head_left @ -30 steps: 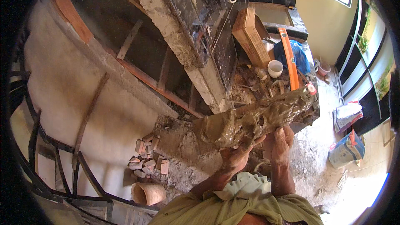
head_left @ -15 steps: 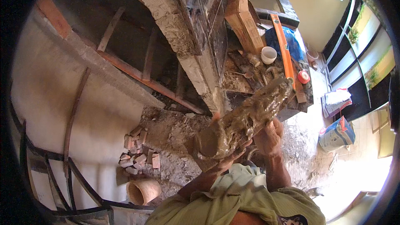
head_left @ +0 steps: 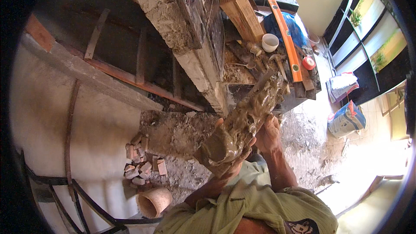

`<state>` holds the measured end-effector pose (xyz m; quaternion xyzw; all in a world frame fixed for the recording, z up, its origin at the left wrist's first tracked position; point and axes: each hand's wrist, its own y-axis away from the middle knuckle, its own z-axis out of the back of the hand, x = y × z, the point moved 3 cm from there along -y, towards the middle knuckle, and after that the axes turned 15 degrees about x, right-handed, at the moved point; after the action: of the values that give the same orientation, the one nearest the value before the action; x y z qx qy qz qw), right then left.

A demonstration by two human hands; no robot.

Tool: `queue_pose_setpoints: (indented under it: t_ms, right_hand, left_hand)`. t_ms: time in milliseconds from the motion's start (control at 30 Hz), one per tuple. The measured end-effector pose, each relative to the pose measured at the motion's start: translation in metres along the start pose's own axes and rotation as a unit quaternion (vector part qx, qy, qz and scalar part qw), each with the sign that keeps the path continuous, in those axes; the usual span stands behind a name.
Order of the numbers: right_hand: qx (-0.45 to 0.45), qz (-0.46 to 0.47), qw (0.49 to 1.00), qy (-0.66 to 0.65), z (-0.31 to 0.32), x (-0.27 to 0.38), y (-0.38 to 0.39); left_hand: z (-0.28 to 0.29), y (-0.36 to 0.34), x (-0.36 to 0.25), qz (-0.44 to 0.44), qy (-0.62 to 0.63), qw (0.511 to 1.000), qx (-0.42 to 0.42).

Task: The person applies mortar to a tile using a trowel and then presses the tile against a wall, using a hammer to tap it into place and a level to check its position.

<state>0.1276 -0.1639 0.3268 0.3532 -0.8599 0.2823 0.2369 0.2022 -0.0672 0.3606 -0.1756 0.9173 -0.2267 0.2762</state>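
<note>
A long, narrow slab coated in thick, wet, grey-brown mortar lies slantwise in front of my body. Its far end points up and to the right, over the front of the worktop. From below, my left hand is wrapped around it near the lower end, a fingertip showing at its far edge. Along the slab's right edge, my right hand is closed on it. The palms and the slab's underside are hidden, and mortar covers nearly all of its upper face.
A cluttered worktop bears an orange spirit level, a white cup, a hammer, a red tape roll and a cardboard box. Broken bricks and a clay pipe lie left. Bags stand right; a rough pillar rises ahead.
The view has shifted slightly, so the surroundings sit further left and higher. The slab has tilted a little more upright, and both hands still hold it.
</note>
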Motion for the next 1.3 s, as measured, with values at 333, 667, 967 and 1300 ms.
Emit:
queue_pose_setpoints:
  t_ms: [333, 667, 967, 1300]
  right_hand:
    - [0.003, 0.034, 0.994, -0.108, -0.001, -0.021, -0.010]
    - [0.092, 0.021, 0.979, -0.183, -0.027, -0.039, -0.032]
    - [0.039, -0.025, 0.969, -0.244, 0.019, -0.064, -0.033]
    - [-0.008, -0.086, 0.932, -0.353, 0.061, -0.074, -0.048]
  left_hand:
    - [0.004, 0.021, 0.009, 0.012, -0.023, 1.000, -0.014]
    - [0.001, 0.027, -0.004, 0.015, -0.072, 0.996, -0.049]
    - [0.019, 0.029, 0.001, 0.035, -0.129, 0.985, -0.111]
    - [0.041, 0.010, 0.004, 0.062, -0.281, 0.924, -0.251]
